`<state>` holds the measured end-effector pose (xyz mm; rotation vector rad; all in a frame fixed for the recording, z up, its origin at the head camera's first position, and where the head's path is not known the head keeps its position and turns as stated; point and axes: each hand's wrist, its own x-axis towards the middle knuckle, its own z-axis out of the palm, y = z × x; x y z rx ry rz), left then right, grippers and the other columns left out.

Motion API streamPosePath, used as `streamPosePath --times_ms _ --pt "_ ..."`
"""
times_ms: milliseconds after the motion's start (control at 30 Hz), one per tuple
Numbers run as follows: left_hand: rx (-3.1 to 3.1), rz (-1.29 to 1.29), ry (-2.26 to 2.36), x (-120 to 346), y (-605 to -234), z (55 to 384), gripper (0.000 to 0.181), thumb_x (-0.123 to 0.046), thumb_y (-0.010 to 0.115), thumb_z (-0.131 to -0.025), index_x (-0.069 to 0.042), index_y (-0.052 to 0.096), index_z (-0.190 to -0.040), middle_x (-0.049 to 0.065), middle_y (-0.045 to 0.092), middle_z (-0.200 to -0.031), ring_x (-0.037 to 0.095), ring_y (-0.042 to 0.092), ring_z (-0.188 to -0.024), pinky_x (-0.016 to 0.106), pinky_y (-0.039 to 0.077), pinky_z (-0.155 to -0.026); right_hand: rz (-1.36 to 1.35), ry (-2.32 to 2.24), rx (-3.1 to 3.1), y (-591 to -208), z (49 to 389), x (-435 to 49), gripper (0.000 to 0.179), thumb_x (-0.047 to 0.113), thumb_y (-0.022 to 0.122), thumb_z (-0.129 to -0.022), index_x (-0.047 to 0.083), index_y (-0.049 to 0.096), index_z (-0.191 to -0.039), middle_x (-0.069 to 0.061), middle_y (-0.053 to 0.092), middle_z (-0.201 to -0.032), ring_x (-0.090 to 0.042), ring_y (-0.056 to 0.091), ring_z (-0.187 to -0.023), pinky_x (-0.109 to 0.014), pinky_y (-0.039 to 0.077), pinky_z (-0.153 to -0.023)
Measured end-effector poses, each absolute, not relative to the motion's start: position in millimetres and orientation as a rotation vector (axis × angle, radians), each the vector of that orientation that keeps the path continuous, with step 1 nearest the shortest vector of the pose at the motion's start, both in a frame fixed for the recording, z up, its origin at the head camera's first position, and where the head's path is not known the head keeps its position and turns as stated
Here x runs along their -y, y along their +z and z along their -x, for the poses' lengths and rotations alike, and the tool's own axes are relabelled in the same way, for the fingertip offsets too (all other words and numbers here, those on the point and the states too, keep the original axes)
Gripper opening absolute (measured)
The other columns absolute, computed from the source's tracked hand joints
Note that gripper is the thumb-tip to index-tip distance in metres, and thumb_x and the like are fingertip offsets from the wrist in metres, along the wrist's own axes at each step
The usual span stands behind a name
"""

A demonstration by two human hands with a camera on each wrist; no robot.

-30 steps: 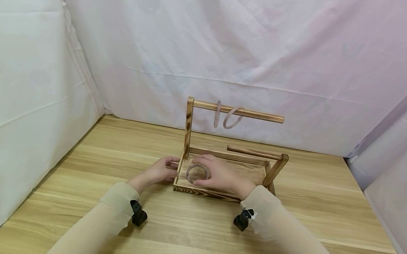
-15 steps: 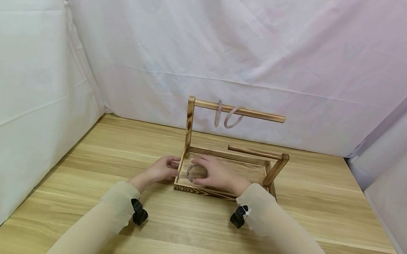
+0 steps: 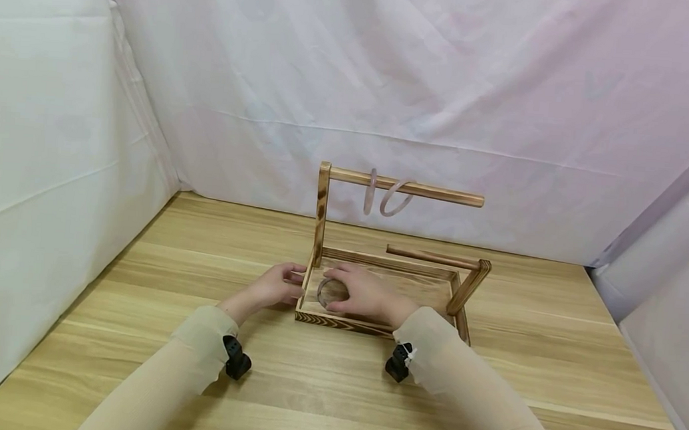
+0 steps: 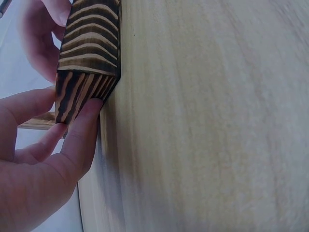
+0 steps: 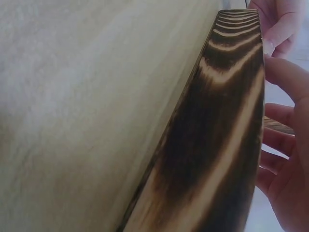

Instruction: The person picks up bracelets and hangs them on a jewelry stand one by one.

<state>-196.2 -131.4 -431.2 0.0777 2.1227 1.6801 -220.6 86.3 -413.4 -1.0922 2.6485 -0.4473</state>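
A translucent, pale grey-mauve bangle [image 3: 320, 293] shows at the left end of the wooden tray [image 3: 325, 319]. Over its right half lies my right hand [image 3: 366, 293], thumb at the near edge and fingers at the far edge, gripping it across; the palm side is hidden. At the tray's left end wall is my left hand [image 3: 270, 286], with no bangle in it. In the left wrist view, the left fingertips [image 4: 89, 108] touch the outer face and rim of that striped wall. Two similar pinkish items hang from the stand's upper bar: one bangle [image 3: 370, 191] edge-on, another bangle [image 3: 392, 205] tilted.
A tall post [image 3: 321, 217] at the tray's back left carries the upper wooden bar [image 3: 448, 195], which reaches right. From a leaning post [image 3: 468, 289] on the right, a lower bar [image 3: 431, 256] extends left. Pale cloth [image 3: 306, 72] hangs behind the wooden table [image 3: 198, 245].
My right hand and forearm have slid left, covering more of the bangle in the tray. The left hand stays at the tray's end, and the hanging bangles keep their places.
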Motion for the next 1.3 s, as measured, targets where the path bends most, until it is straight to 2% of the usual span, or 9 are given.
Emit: streamPosePath --times_ms 600,900,1300 --pt "-2.102 -0.099 1.693 133 -433 197 0.055 0.004 0.052 -0.088 0.011 0.031 -0.138 0.035 0.043 -0.131 0.042 0.055 -0.111 0.042 0.054 -0.089 1.128 -0.266 -2.680 -421 228 -76 0.062 0.046 0.068 -0.080 0.017 0.052 -0.132 -0.007 0.049 -0.137 -0.025 0.050 -0.122 -0.039 0.045 -0.102" --pt "-2.105 -0.098 1.685 133 -432 197 0.056 0.003 0.052 -0.088 0.010 0.030 -0.139 0.035 0.042 -0.132 0.042 0.055 -0.111 0.041 0.054 -0.089 1.058 -0.176 -2.678 -420 230 -68 0.063 0.047 0.068 -0.080 0.017 0.052 -0.133 -0.010 0.040 -0.146 -0.028 0.044 -0.129 -0.040 0.040 -0.108" --pt "-2.090 -0.095 1.694 134 -433 198 0.056 0.004 0.052 -0.088 0.010 0.031 -0.139 0.035 0.042 -0.133 0.041 0.055 -0.111 0.042 0.055 -0.088 1.087 -0.123 -2.683 -417 230 -59 0.057 0.041 0.069 -0.079 0.019 0.055 -0.130 -0.008 0.048 -0.138 -0.028 0.045 -0.127 -0.042 0.045 -0.102"
